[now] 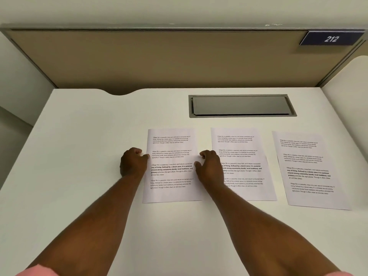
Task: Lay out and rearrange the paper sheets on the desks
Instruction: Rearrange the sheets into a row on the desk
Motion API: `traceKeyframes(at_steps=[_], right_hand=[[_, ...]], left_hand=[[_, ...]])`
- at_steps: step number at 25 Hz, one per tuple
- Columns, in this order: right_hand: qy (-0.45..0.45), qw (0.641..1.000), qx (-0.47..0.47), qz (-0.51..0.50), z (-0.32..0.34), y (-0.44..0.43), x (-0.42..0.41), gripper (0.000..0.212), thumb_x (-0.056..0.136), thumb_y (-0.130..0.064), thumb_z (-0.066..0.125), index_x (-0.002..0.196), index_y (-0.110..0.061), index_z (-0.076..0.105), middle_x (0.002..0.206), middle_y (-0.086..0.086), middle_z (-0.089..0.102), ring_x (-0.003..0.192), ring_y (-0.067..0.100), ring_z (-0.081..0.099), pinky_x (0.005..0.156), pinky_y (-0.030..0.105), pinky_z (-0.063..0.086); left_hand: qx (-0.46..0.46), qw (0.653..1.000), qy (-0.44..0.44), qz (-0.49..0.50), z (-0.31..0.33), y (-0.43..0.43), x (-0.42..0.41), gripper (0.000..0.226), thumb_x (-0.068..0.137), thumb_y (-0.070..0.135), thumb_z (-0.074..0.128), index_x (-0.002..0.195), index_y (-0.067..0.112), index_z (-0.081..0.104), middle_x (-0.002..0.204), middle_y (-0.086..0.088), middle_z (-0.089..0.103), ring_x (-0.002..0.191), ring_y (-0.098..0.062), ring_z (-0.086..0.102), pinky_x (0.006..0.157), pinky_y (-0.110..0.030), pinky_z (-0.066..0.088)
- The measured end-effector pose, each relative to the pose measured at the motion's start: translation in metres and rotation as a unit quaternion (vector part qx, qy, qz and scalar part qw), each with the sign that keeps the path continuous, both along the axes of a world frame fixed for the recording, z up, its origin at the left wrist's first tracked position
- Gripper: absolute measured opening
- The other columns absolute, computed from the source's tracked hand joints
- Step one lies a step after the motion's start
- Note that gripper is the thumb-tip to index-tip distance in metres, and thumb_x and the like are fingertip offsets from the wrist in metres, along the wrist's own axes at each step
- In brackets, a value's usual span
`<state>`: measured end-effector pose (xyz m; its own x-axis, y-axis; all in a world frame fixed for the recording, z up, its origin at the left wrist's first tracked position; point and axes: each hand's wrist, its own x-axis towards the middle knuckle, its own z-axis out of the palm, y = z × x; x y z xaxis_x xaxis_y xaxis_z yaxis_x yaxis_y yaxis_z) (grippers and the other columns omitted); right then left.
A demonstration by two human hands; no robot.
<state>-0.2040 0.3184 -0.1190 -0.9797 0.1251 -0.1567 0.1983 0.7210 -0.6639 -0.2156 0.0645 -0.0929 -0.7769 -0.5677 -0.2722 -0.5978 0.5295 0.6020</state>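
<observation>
Three printed paper sheets lie side by side on the white desk [83,148]. The left sheet [172,172] is gripped at both side edges. My left hand [132,163] pinches its left edge with curled fingers. My right hand [210,167] pinches its right edge, and my right wrist covers the lower left part of the middle sheet [242,156]. The right sheet [309,172] lies slightly rotated near the desk's right side, untouched.
A grey cable-tray flap [242,105] is set into the desk behind the sheets. A tan partition panel [159,56] closes the back, with a blue "212" number plate [331,38] at its upper right. Side partitions border the desk left and right.
</observation>
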Motion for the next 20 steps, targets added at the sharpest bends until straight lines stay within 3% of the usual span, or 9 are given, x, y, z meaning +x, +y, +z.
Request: traceKeyframes(at_steps=[5, 7, 10, 14, 20], right_hand=[[0.059, 0.991, 0.112, 0.041, 0.010, 0.007, 0.018, 0.055, 0.091, -0.039, 0.064, 0.139, -0.013, 0.053, 0.143, 0.005, 0.052, 0.135, 0.028, 0.046, 0.109, 0.045, 0.035], [0.046, 0.983, 0.160, 0.076, 0.013, 0.012, 0.028, 0.072, 0.094, -0.048, 0.058, 0.153, -0.012, 0.038, 0.163, 0.007, 0.032, 0.151, 0.027, 0.027, 0.123, 0.048, 0.020], [0.029, 0.968, 0.216, 0.124, 0.018, 0.020, 0.044, 0.087, 0.098, -0.060, 0.043, 0.163, -0.015, 0.008, 0.172, 0.006, -0.003, 0.159, 0.025, -0.003, 0.126, 0.052, -0.003], [0.026, 0.962, 0.241, 0.125, 0.031, 0.034, 0.068, 0.091, 0.098, -0.065, 0.035, 0.163, -0.018, -0.008, 0.170, 0.003, -0.018, 0.158, 0.023, -0.013, 0.126, 0.052, -0.008], [0.028, 0.961, 0.252, 0.106, 0.039, 0.069, 0.081, 0.092, 0.099, -0.065, 0.033, 0.162, -0.018, -0.014, 0.169, 0.003, -0.021, 0.158, 0.022, -0.014, 0.126, 0.052, -0.008]], left_hand=[[-0.145, 0.977, 0.052, -0.148, 0.014, 0.008, 0.016, 0.058, 0.092, 0.041, 0.065, 0.141, 0.012, 0.055, 0.146, -0.012, 0.055, 0.137, -0.032, 0.048, 0.113, -0.048, 0.038], [-0.200, 0.953, 0.050, -0.223, 0.017, 0.012, 0.024, 0.069, 0.095, 0.047, 0.058, 0.151, 0.010, 0.042, 0.161, -0.012, 0.038, 0.151, -0.030, 0.030, 0.121, -0.048, 0.024], [-0.248, 0.921, 0.045, -0.298, 0.020, 0.019, 0.035, 0.079, 0.098, 0.057, 0.046, 0.159, 0.013, 0.023, 0.169, -0.009, 0.017, 0.157, -0.025, 0.010, 0.125, -0.047, 0.008], [-0.271, 0.897, 0.052, -0.345, 0.029, 0.032, 0.055, 0.084, 0.097, 0.062, 0.040, 0.161, 0.011, 0.018, 0.170, -0.009, 0.013, 0.157, -0.025, 0.006, 0.126, -0.049, 0.007], [-0.306, 0.871, 0.047, -0.381, 0.039, 0.058, 0.066, 0.088, 0.097, 0.066, 0.031, 0.162, 0.012, 0.006, 0.171, -0.007, 0.002, 0.158, -0.021, -0.003, 0.126, -0.048, -0.001]])
